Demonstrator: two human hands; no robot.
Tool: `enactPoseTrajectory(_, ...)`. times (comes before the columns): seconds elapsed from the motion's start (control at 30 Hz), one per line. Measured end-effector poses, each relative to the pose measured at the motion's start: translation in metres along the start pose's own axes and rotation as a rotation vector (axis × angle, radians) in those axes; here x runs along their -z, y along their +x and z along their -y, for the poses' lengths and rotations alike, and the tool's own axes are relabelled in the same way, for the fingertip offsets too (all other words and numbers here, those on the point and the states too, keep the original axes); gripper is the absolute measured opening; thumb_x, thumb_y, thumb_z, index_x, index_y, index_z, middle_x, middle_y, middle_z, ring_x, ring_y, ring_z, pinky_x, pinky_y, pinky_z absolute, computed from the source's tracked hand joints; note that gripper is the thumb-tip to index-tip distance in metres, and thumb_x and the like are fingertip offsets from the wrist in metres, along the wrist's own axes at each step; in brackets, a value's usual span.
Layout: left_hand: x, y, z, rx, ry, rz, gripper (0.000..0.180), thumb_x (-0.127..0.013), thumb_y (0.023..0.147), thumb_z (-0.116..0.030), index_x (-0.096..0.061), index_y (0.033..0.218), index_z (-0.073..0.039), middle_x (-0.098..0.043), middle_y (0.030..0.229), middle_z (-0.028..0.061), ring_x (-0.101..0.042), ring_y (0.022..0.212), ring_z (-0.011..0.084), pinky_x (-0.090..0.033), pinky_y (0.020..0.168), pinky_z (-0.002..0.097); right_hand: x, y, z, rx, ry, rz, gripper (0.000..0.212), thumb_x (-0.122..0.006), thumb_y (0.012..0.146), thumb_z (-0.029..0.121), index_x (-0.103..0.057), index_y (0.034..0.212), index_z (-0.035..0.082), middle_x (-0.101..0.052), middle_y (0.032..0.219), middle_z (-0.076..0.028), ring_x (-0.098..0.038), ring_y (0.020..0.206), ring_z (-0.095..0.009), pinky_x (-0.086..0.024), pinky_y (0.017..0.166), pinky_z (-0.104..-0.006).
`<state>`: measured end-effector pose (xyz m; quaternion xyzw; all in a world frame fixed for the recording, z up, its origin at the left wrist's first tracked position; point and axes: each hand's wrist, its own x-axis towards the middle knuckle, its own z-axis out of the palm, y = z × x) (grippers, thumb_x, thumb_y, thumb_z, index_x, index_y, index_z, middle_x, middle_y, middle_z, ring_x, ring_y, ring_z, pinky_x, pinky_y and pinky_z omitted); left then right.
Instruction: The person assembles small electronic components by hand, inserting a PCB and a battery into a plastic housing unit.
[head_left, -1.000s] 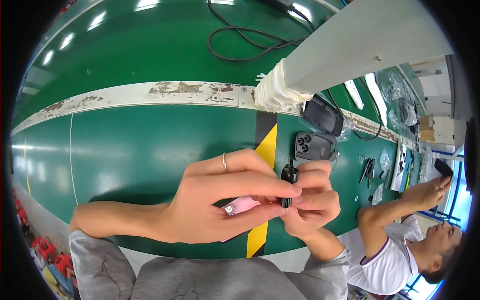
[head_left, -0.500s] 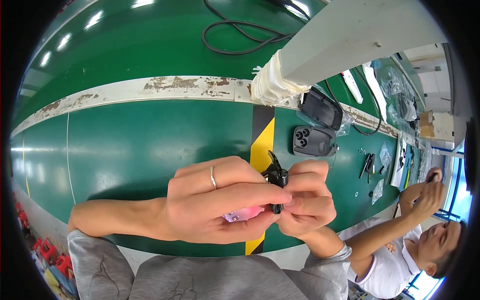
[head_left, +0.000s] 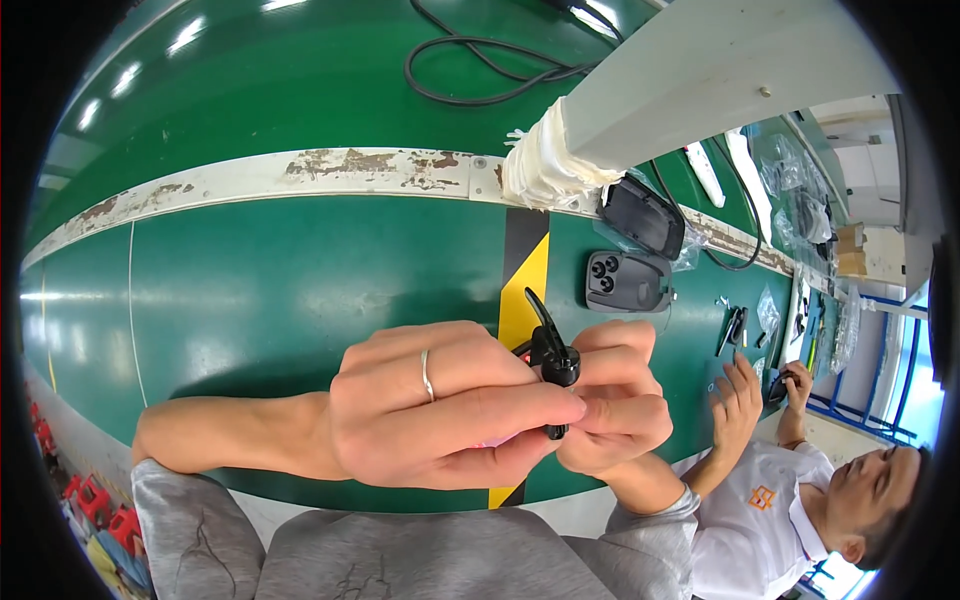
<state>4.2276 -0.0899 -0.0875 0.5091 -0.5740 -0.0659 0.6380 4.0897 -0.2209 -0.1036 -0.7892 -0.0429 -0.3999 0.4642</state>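
Both my hands meet in front of my chest, above the green table (head_left: 300,290). My left hand (head_left: 440,405), with a ring on one finger, is closed, its thumb and forefinger on a small black part with a curved hook (head_left: 561,368). This part has a round end and a thin hook rising away from me. My right hand (head_left: 615,400) pinches the same part from the other side. Fingers hide much of its lower portion. A bit of something pink (head_left: 495,440) shows between my left fingers, too covered to name.
Beyond my right hand lies an open dark grey case (head_left: 628,283) with round holes, its black lid (head_left: 642,215) behind it. A wrapped grey post (head_left: 690,90) slants overhead. At the right, a co-worker's hands (head_left: 735,400) are over the table near small tools and plastic bags. A black cable (head_left: 460,100) lies farther back.
The black part has tilted and turned in my fingers, its hook now showing longer. Less of the pink thing is visible. The co-worker's hands have moved down toward the table, apart from each other.
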Motion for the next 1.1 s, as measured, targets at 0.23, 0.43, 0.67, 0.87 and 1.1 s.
enactPoseTrajectory(0.23, 0.007, -0.005, -0.001, -0.008, 0.024, 0.032, 0.033, -0.079, 0.065, 0.003, -0.075, 0.097, 0.0, -0.066, 0.084, 0.0049, -0.063, 0.06, 0.016, -0.05, 0.051, 0.0251, -0.006, 0.0, -0.001, 0.015, 0.012, 0.012, 0.037, -0.085, 0.069, 0.006, -0.064, 0.099, 0.007, -0.071, 0.098, -0.012, -0.059, 0.085, -0.024, -0.045, 0.069, -0.0315)
enactPoseTrajectory(0.43, 0.012, 0.009, -0.008, 0.013, 0.043, 0.112, 0.03, -0.077, 0.065, 0.004, -0.074, 0.095, 0.002, -0.064, 0.082, 0.0076, -0.06, 0.059, 0.0166, -0.049, 0.05, 0.0261, -0.001, 0.002, 0.001, -0.001, -0.004, -0.011, 0.03, -0.084, 0.069, 0.004, -0.067, 0.093, 0.006, -0.07, 0.099, -0.012, -0.059, 0.086, -0.023, -0.046, 0.07, -0.0327)
enactPoseTrajectory(0.67, 0.019, 0.0, -0.003, 0.161, 0.182, 0.213, 0.031, -0.064, 0.079, 0.008, -0.063, 0.11, 0.006, -0.061, 0.09, 0.0127, -0.059, 0.077, 0.0178, -0.051, 0.07, 0.0283, -0.011, 0.004, -0.009, 0.002, 0.1, -0.21, 0.021, -0.082, 0.073, 0.005, -0.068, 0.09, 0.005, -0.068, 0.096, -0.006, -0.056, 0.089, -0.025, -0.048, 0.076, -0.0366)
enactPoseTrajectory(0.87, -0.006, 0.0, 0.013, 0.275, -0.023, 0.045, 0.04, -0.057, 0.091, 0.003, -0.045, 0.128, 0.006, -0.056, 0.09, 0.0112, -0.055, 0.082, 0.0172, -0.048, 0.075, 0.0292, 0.026, 0.011, 0.004, -0.332, 0.262, -0.326, 0.014, -0.074, 0.082, 0.002, -0.064, 0.091, 0.004, -0.066, 0.098, -0.006, -0.061, 0.093, -0.017, -0.048, 0.084, -0.0309)
enactPoseTrajectory(1.1, 0.004, -0.017, 0.044, 0.467, 0.15, 0.105, 0.019, -0.057, 0.09, 0.007, -0.055, 0.108, 0.002, -0.056, 0.088, 0.0074, -0.058, 0.075, 0.0142, -0.047, 0.071, 0.0268, 0.06, -0.026, -0.001, -0.679, 0.897, -0.732, 0.009, -0.06, 0.094, 0.007, -0.057, 0.103, 0.006, -0.065, 0.102, -0.009, -0.065, 0.102, -0.022, -0.049, 0.097, -0.0358)
